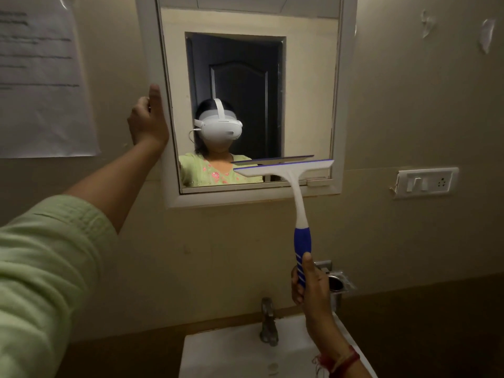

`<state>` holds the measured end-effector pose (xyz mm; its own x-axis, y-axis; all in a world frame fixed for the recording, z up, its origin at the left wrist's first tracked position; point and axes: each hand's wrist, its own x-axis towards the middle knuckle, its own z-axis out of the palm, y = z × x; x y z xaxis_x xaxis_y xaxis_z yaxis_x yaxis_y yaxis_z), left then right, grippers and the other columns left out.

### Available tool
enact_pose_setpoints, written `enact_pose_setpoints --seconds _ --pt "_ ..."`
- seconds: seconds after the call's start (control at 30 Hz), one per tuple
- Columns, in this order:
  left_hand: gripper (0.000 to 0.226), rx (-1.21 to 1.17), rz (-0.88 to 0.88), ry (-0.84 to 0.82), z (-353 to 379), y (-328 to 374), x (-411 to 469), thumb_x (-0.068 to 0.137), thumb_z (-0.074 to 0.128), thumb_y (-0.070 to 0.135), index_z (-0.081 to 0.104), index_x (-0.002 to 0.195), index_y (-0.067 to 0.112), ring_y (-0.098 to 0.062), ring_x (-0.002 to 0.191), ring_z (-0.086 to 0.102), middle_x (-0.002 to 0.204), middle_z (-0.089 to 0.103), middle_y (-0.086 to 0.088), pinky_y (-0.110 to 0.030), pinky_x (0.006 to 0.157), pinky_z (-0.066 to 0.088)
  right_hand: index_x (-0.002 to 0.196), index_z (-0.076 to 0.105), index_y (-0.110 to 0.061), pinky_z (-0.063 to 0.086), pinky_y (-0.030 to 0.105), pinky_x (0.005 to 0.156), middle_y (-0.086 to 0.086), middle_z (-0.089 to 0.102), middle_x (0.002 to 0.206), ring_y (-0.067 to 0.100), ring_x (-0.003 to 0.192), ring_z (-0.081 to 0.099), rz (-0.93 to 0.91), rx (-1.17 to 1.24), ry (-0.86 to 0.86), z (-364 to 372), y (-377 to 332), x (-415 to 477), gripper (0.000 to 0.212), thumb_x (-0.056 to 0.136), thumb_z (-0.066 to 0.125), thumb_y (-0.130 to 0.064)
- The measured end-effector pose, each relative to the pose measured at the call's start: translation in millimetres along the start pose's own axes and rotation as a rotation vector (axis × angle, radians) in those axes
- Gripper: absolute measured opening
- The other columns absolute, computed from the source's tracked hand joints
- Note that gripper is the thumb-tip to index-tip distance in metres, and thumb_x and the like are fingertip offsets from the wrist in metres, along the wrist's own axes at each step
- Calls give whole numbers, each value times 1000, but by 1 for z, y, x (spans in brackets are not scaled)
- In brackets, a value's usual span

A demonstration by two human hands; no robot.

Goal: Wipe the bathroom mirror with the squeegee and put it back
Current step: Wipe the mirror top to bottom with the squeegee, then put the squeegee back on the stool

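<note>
My right hand is closed around the lower end of the blue grip of the squeegee, thumb laid up along the handle. From that hand the white neck rises up and slightly left to the blade, which lies nearly level across the lower right part of the mirror, just above the bottom edge of its white frame; the blade's reflection sits right above it, so it looks to be at the glass, though I cannot tell if it is pressed flat. My left hand is up and far to the left of the squeegee, gripping the frame's left edge, fingers wrapped behind it. Below my right hand are the tap and the white sink; just right of it, a metal cup holder on the wall.
</note>
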<state>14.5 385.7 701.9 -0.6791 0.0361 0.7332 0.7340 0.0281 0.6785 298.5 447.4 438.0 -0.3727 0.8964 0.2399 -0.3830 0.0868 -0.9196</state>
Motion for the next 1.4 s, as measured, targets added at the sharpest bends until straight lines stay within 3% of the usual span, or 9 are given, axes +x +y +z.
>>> enact_pose_setpoints --seconds 0.1,0.27,0.4,0.5,0.6,0.83,0.93,1.23,1.4 --pt "46 25 -3 13 -3 0 0 95 27 54 32 59 25 -18 77 45 77 50 -5 -28 61 22 58 51 -13 30 15 33 -5 43 42 3 32 36 -16 -27 -55 3 -10 0 53 61 50 -66" --pt "47 -221 -177 44 -17 -14 -24 97 26 48 54 91 12 -28 92 59 95 62 -11 -37 82 45 58 52 -14 31 15 33 -7 46 39 3 33 38 -43 -50 -143 4 -17 -10 78 39 58 -89" --pt "28 -496 -314 -43 -49 -48 -86 98 31 41 45 80 25 -9 64 51 77 49 6 -25 55 44 57 54 -16 32 14 35 -6 50 43 2 34 40 -50 -59 -219 3 -13 -24 59 61 57 -74" --pt "27 -458 -398 -65 -76 -81 -140 98 32 40 48 82 26 -9 64 54 81 51 5 -21 51 46 59 54 -14 31 16 35 -6 50 43 4 34 39 -25 -77 -278 2 0 -37 41 77 47 -49" --pt "25 -425 -502 -87 -102 -110 -189 99 32 36 48 83 26 -10 66 55 82 52 4 -24 55 45 59 54 -11 31 17 35 -5 50 42 4 34 37 40 -100 -322 7 18 -50 41 81 46 -45" --pt "27 -294 -711 -23 -166 -170 -273 99 33 28 49 78 21 -13 66 54 79 54 1 -26 55 44 51 56 -14 30 16 35 -4 47 39 6 32 35 214 -169 -492 30 66 -75 67 54 59 -81" --pt "27 -230 -791 28 -194 -190 -297 99 34 26 49 78 20 -14 66 53 78 54 -1 -28 56 43 46 60 -18 30 16 36 -3 45 38 6 31 34 267 -224 -577 45 85 -85 56 78 53 -63" --pt "20 -84 -1007 130 -283 -254 -353 97 40 29 52 83 22 -15 73 57 85 57 -1 -28 58 48 58 60 -8 26 16 35 -6 38 35 7 30 31 561 -464 -823 122 148 -129 54 84 46 -53" --pt "18 28 -1141 161 -323 -299 -405 95 48 21 54 78 21 -13 68 57 77 58 -1 -25 55 47 77 60 -7 24 13 32 -10 38 36 1 29 32 745 -549 -923 161 206 -161 33 97 45 -29"
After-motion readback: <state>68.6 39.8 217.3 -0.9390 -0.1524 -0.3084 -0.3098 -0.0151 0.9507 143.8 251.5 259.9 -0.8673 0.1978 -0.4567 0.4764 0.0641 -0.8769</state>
